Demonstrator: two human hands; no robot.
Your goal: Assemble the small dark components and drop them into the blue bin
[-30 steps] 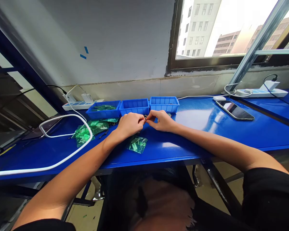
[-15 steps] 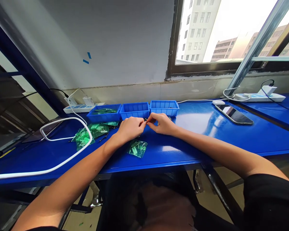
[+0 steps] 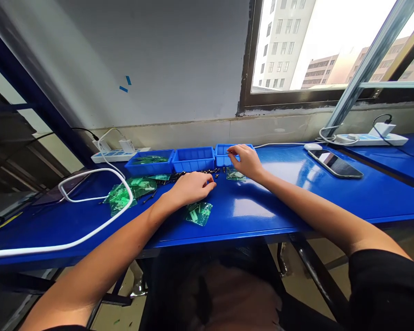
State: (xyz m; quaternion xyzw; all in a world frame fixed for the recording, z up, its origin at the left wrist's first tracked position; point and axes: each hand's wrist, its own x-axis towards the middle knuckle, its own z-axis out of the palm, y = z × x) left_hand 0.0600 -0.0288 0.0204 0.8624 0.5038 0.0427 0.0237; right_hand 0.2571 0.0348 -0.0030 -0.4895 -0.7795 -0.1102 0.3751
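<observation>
My right hand (image 3: 246, 161) is over the front of the right blue bin (image 3: 223, 160), its fingertips pinched on a small dark part too small to name. My left hand (image 3: 193, 186) rests low over the table, with a gap between thumb and fingers and nothing visible in them. Just beyond it lies a row of small black pieces (image 3: 210, 172), some hidden by the hand. A green plastic bag (image 3: 199, 213) with pale strips is nearest its underside. Below my right hand sits another small clear-green bag (image 3: 235, 174).
To the left stand a middle blue bin (image 3: 193, 161) and a left blue bin (image 3: 148, 169) holding green bags. More green bags (image 3: 124, 195) lie under a looping white tube (image 3: 126, 188). Power strips (image 3: 120, 155) line the wall; a phone (image 3: 335, 163) lies at right.
My hands have parted from a fingertip-to-fingertip pinch. The right moved up and right to the bin; the left opened slightly and came a little nearer, uncovering black pieces.
</observation>
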